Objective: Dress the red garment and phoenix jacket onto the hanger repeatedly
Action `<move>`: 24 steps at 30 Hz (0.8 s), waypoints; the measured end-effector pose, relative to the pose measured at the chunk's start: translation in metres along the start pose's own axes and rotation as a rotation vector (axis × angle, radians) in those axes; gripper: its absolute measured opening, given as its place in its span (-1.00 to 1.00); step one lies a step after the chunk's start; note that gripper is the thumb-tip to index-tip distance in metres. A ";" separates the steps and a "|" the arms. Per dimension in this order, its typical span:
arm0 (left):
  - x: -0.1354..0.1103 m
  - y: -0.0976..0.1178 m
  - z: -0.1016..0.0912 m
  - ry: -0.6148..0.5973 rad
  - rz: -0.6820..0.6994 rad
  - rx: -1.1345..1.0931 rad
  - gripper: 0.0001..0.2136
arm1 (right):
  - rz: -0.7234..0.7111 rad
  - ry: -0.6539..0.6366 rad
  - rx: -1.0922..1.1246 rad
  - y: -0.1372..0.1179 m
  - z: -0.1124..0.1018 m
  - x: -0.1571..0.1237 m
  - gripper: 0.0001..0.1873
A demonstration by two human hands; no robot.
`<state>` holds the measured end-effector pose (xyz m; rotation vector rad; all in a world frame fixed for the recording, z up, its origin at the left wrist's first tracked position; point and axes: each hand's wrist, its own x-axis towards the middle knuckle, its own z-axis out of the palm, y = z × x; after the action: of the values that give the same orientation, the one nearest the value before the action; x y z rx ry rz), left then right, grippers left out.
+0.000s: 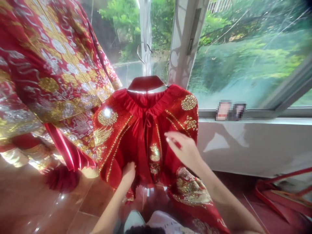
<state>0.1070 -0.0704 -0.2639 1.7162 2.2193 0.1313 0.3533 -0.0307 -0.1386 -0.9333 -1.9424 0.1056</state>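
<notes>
Squarely before the window frame (185, 39), the red gold-embroidered jacket (138, 143) hangs from a wire hanger hook (145, 68), a bow (148, 121) tied at its neck. And look at the left hand (129, 172): curled in low on the jacket's front, fingers turned out of sight, so I can't tell whether they've clenched on cloth. Right hand (181, 148) now, loose, fingers bent and parted over the other front panel; contact is hard to call. Off to the side, a silver-and-gold embroidered robe (56, 61) runs out of view, a dark red bunch of fabric (62, 178) blurred beneath it. Two small items (223, 110) on the windowsill (268, 121) are pixelated out. Down at the bottom, white cloth (161, 221) carries dark marks, too blurred to read! Green foliage (255, 58) glows outside, a white wall (255, 146) drops from the sill's edge, reddish-brown floor tiles (85, 201) gleam, and a red-framed object (275, 195) is cut off.
</notes>
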 end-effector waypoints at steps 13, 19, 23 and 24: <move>0.002 0.110 -0.188 0.896 0.729 0.127 -0.60 | -0.282 -0.146 -0.200 0.007 0.014 0.107 -0.48; -0.013 0.092 -0.177 0.666 0.843 0.171 -0.75 | -0.337 -0.274 0.036 -0.001 -0.012 0.073 -0.63; -0.033 0.082 -0.171 0.511 0.997 0.141 -0.84 | -0.464 -0.256 0.261 -0.017 -0.025 0.048 -0.66; -0.037 0.079 -0.170 0.501 1.007 0.140 -0.86 | -0.478 -0.260 0.342 -0.022 -0.031 0.040 -0.66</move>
<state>0.1343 -0.0624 -0.0748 2.9710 1.3928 0.7059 0.3546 -0.0297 -0.0835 -0.2260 -2.2438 0.2805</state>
